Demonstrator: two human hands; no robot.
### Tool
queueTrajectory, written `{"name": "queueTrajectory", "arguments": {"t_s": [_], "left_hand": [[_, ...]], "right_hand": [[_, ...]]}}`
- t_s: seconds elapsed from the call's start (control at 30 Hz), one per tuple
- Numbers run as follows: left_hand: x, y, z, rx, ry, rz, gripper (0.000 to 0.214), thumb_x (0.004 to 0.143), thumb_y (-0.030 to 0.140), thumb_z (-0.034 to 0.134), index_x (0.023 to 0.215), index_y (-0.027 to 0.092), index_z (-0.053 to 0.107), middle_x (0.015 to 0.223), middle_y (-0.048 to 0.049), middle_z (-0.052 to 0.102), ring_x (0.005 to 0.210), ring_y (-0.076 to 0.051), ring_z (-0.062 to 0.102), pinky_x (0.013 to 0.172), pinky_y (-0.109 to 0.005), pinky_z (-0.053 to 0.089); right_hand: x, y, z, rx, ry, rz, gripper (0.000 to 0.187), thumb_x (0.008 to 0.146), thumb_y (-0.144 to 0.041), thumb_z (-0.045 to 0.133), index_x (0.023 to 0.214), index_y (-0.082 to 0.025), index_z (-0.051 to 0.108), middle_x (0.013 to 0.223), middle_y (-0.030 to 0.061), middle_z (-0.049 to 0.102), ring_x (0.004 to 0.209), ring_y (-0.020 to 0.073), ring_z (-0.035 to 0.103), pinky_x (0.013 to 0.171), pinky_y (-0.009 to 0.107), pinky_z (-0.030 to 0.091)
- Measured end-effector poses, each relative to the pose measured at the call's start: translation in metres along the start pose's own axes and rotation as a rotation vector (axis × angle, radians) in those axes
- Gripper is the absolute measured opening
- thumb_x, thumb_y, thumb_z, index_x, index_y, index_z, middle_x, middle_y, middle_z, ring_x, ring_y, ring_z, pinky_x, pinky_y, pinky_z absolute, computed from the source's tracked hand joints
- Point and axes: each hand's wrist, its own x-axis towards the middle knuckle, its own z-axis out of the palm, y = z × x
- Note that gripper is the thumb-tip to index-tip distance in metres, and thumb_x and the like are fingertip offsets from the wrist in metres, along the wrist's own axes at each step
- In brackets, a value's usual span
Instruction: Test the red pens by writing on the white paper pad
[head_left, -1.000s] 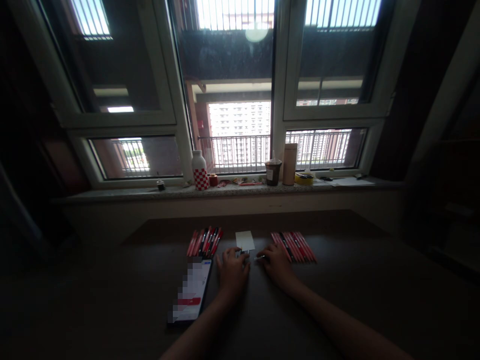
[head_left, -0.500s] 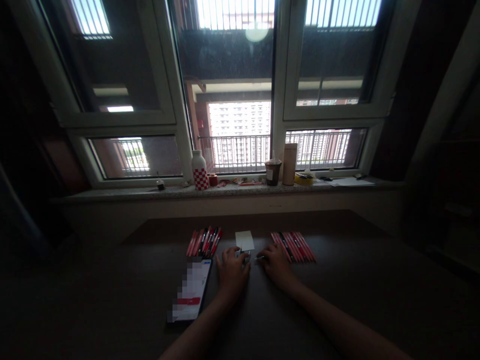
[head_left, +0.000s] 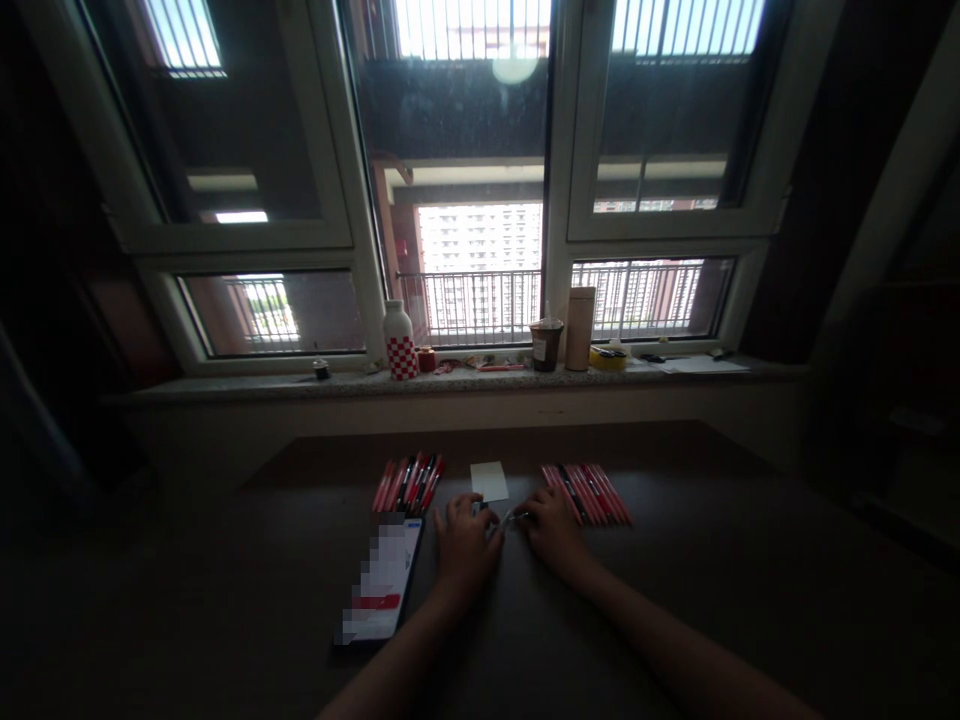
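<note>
Both hands rest on a dark table, close together. My left hand is curled, fingers closed near a small object I cannot make out. My right hand pinches a thin, light pen-like item that reaches toward the left hand. Just beyond the fingers lies a small white paper card. A bunch of red and black pens lies left of the card. Another bunch of red pens lies to the right, touching my right hand's knuckles.
A phone with a lit screen lies left of my left hand. The stone windowsill behind the table carries a checkered bottle, a dark cup, a tall cylinder and small items. Large windows rise above.
The thin item between my hands has tilted slightly and its tip sits closer to my left hand. Both hands stay almost in place.
</note>
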Motion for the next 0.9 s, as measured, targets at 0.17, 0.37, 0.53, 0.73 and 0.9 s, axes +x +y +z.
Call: {"name": "queueTrajectory", "arguments": {"t_s": [0.17,0.37,0.53,0.73,0.9], "left_hand": [[0.0007,-0.0015,0.0019,-0.001,0.006,0.025,0.009,0.077,0.029,0.062,0.082,0.025,0.069,0.122,-0.005,0.055,0.123,-0.027,0.039,0.108,-0.059,0.016],[0.0015,-0.0014,0.003,0.007,0.076,0.042,0.012,0.081,0.023,0.057,0.083,0.022,0.069,0.119,-0.0059,0.057,0.119,-0.025,0.042,0.108,-0.053,0.022],[0.0011,0.0004,-0.0013,0.003,0.133,0.023,0.015,0.084,0.023,0.053,0.087,0.02,0.068,0.117,-0.0068,0.057,0.114,-0.024,0.046,0.104,-0.047,0.029],[0.0018,-0.0006,-0.0027,-0.009,0.157,-0.009,0.016,0.083,0.022,0.053,0.09,0.02,0.068,0.113,-0.0064,0.057,0.109,-0.023,0.047,0.101,-0.042,0.032],[0.0025,-0.0025,-0.0013,-0.002,0.156,-0.035,0.017,0.082,0.017,0.051,0.089,0.021,0.067,0.113,-0.0057,0.057,0.109,-0.022,0.047,0.1,-0.042,0.031]], "right_hand": [[-0.0006,0.0008,0.0012,-0.006,0.0,-0.007,0.02,0.079,-0.013,0.061,0.088,-0.025,0.074,0.093,0.0055,0.064,0.103,0.0241,0.046,0.093,0.033,0.035],[-0.0011,0.0012,0.0013,-0.013,0.005,-0.007,0.02,0.08,-0.014,0.059,0.087,-0.026,0.074,0.093,0.0054,0.065,0.103,0.0243,0.047,0.093,0.034,0.035],[-0.0006,0.0011,0.0016,-0.018,0.006,0.0,0.02,0.079,-0.013,0.06,0.086,-0.025,0.074,0.093,0.0055,0.065,0.103,0.0248,0.047,0.093,0.034,0.034],[-0.0008,-0.0002,0.0,-0.038,-0.002,0.002,0.019,0.079,-0.015,0.06,0.086,-0.026,0.073,0.094,0.0047,0.066,0.103,0.0244,0.047,0.093,0.034,0.033],[-0.0014,0.0003,0.0006,-0.046,-0.003,0.007,0.017,0.08,-0.015,0.06,0.087,-0.025,0.073,0.096,0.0041,0.066,0.104,0.024,0.047,0.092,0.033,0.032]]}}
